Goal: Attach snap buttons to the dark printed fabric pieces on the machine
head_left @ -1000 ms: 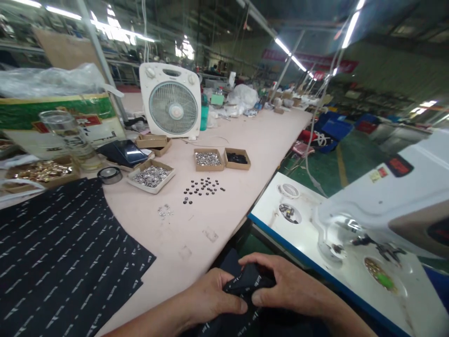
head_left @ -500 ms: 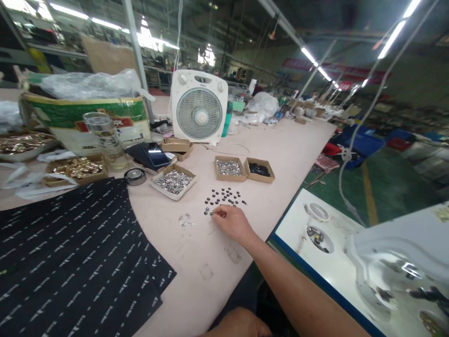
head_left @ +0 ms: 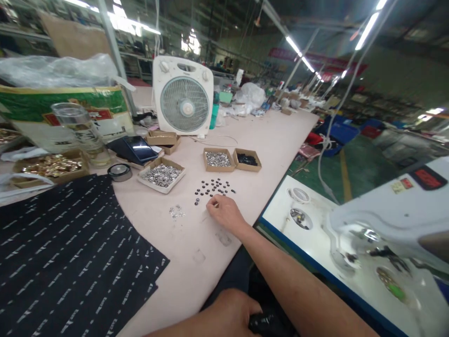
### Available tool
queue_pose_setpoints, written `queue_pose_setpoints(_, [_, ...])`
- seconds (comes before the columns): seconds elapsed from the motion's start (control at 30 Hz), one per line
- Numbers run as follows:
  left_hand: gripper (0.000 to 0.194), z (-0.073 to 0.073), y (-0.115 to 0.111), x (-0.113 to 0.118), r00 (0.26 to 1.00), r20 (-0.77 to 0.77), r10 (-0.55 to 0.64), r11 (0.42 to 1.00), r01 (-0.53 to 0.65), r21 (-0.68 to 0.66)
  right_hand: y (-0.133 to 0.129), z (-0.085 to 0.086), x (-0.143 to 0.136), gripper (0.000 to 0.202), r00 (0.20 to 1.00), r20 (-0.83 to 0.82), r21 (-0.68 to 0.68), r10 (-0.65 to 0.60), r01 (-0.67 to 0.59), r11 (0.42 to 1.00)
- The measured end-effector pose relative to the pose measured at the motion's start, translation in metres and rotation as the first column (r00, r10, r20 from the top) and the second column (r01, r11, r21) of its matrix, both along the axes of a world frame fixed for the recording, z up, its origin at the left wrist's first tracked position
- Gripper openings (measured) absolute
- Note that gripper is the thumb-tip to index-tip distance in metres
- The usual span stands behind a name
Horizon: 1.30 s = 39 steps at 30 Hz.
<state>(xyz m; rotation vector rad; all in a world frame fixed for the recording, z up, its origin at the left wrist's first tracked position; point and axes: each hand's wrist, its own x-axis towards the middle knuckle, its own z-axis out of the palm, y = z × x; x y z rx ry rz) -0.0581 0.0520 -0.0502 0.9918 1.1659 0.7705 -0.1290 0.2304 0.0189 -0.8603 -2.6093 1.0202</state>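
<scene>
My right hand (head_left: 224,213) is just above the pink tabletop, thumb and fingers pinched together. It seems to grip a small black button, mostly hidden by the fingertips. Several black round buttons (head_left: 212,188) lie scattered just beyond it. To its left is a loose cluster of tiny silver pieces (head_left: 177,212). At the bottom edge my left hand (head_left: 233,309) is closed around a dark item that looks like black cloth (head_left: 263,322), partly out of view. Black printed fabric (head_left: 77,257) covers the table's left side.
Shallow boxes hold silver pieces (head_left: 163,177), more silver pieces (head_left: 218,159), black pieces (head_left: 247,160) and gold pieces (head_left: 52,166). Behind stand a box fan (head_left: 185,98) and a glass jar (head_left: 82,133). A white machine (head_left: 393,210) stands to the right, past the table edge.
My view has turned slightly right. The black button at my right fingertips is no longer on the table, and that hand has drawn back slightly. More of my left hand and the black cloth shows.
</scene>
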Motion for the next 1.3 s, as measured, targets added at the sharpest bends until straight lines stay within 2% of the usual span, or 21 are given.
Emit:
queue_pose_setpoints(0.07, [0.012,0.014,-0.005,0.0,0.987,-0.158,-0.014,0.999,0.019,0.033,-0.007,0.007,0.033,0.011,1.0,0.001,-0.076,-0.026,0.026,0.997])
queue_pose_setpoints(0.13, [0.008,0.027,-0.008,-0.001,0.953,-0.301,-0.043,0.99,0.082,0.118,-0.019,0.011,0.076,0.008,0.997,-0.012,-0.233,-0.072,0.067,0.97])
queue_pose_setpoints(0.2, [0.003,0.036,-0.011,-0.002,0.907,-0.414,-0.073,0.962,0.174,0.21,-0.036,0.009,0.126,0.001,0.987,-0.038,-0.445,-0.156,0.123,0.887])
queue_pose_setpoints(0.23, [0.002,0.039,-0.013,-0.002,0.879,-0.467,-0.092,0.941,0.23,0.247,-0.047,0.007,0.151,0.005,0.976,-0.044,-0.531,-0.211,0.156,0.833])
queue_pose_setpoints(0.3, [0.006,0.044,-0.018,0.0,0.806,-0.575,-0.143,0.881,0.368,0.297,-0.072,-0.001,0.198,0.012,0.948,-0.027,-0.613,-0.316,0.234,0.755])
queue_pose_setpoints(0.4, [0.017,0.047,-0.027,0.006,0.645,-0.749,-0.152,0.733,0.582,0.352,-0.112,-0.014,0.254,0.015,0.902,0.024,-0.649,-0.431,0.342,0.68])
queue_pose_setpoints(0.47, [0.021,0.048,-0.034,0.012,0.554,-0.828,-0.085,0.643,0.666,0.379,-0.137,-0.019,0.278,0.016,0.87,0.039,-0.693,-0.491,0.377,0.614])
queue_pose_setpoints(0.53, [0.021,0.049,-0.042,0.019,0.519,-0.855,-0.005,0.578,0.699,0.421,-0.157,-0.022,0.293,0.019,0.838,0.03,-0.732,-0.545,0.39,0.559])
queue_pose_setpoints(0.63, [0.022,0.048,-0.053,0.026,0.542,-0.838,0.064,0.526,0.695,0.49,-0.178,-0.023,0.304,0.023,0.783,-0.002,-0.761,-0.622,0.402,0.508])
queue_pose_setpoints(0.73, [0.025,0.048,-0.065,0.032,0.585,-0.804,0.106,0.529,0.651,0.544,-0.188,-0.023,0.307,0.022,0.741,-0.028,-0.788,-0.671,0.397,0.471])
queue_pose_setpoints(0.83, [0.022,0.049,-0.076,0.036,0.597,-0.79,0.141,0.555,0.613,0.562,-0.192,-0.025,0.309,0.016,0.745,-0.049,-0.809,-0.666,0.361,0.464])
queue_pose_setpoints(0.9, [0.019,0.052,-0.081,0.038,0.602,-0.776,0.188,0.555,0.586,0.59,-0.193,-0.026,0.309,0.014,0.759,-0.068,-0.807,-0.648,0.34,0.483])
queue_pose_setpoints(1.03, [0.016,0.058,-0.086,0.04,0.623,-0.737,0.26,0.52,0.553,0.651,-0.197,-0.026,0.31,0.018,0.791,-0.111,-0.765,-0.602,0.319,0.56])
queue_pose_setpoints(1.17, [0.014,0.062,-0.088,0.039,0.633,-0.727,0.264,0.499,0.555,0.665,-0.202,-0.023,0.313,0.024,0.817,-0.139,-0.706,-0.56,0.315,0.635])
queue_pose_setpoints(1.3, [0.015,0.06,-0.092,0.038,0.646,-0.718,0.259,0.498,0.548,0.672,-0.205,-0.019,0.314,0.029,0.817,-0.184,-0.656,-0.546,0.312,0.688])
